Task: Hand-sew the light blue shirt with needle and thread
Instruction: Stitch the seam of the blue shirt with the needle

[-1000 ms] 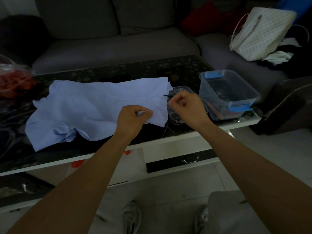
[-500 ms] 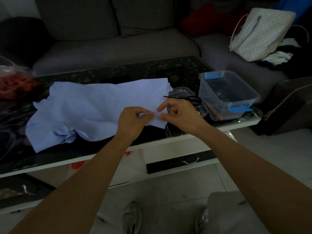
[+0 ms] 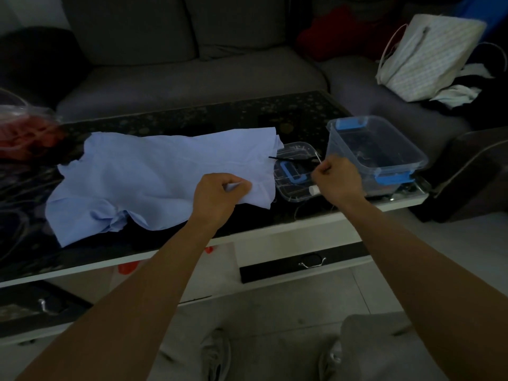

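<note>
The light blue shirt (image 3: 154, 174) lies spread on the dark glass table (image 3: 192, 119). My left hand (image 3: 217, 198) pinches the shirt's near right hem between thumb and fingers. My right hand (image 3: 338, 182) is off to the right of the hem, over a clear lid (image 3: 295, 171), with its fingers curled as if pinching a needle. A thin pale sliver sticks up from the fingertips. The thread between hand and cloth is too fine to see.
Black scissors (image 3: 291, 159) lie on the lid. A clear plastic box (image 3: 376, 149) with blue clips stands at the table's right end. A red bag (image 3: 24, 133) is at the far left. A grey sofa (image 3: 192, 70) and a white tote (image 3: 428, 56) lie behind.
My right hand, which met the hem beside my left hand half a second ago, has pulled away to the right. My left hand has kept its hold on the hem.
</note>
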Demonstrator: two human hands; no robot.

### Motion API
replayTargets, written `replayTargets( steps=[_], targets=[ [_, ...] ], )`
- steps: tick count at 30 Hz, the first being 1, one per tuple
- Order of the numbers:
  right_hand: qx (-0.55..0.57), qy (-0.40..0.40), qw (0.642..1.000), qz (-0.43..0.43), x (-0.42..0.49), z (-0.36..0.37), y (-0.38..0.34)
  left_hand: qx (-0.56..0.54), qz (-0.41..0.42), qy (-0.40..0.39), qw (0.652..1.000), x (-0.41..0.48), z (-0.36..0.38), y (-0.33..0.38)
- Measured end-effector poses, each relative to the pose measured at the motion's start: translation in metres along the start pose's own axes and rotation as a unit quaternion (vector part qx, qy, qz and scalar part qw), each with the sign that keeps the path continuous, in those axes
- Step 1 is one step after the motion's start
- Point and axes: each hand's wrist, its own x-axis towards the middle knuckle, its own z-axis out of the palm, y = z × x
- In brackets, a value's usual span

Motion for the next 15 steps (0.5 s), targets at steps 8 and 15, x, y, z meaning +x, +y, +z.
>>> replayTargets(
  steps=[8, 15],
  targets=[
    [0.181, -0.181, 0.947, -0.196, -0.019, 0.008, -0.033, 0.004, 0.007, -0.007, 1.000, 0.001, 0.001, 0.001],
    [0.073, -0.126, 0.955, -0.260, -0.026, 0.029, -0.038, -0.015, 0.016, -0.026, 0.999, -0.002, 0.003, 0.003]
  ],
)
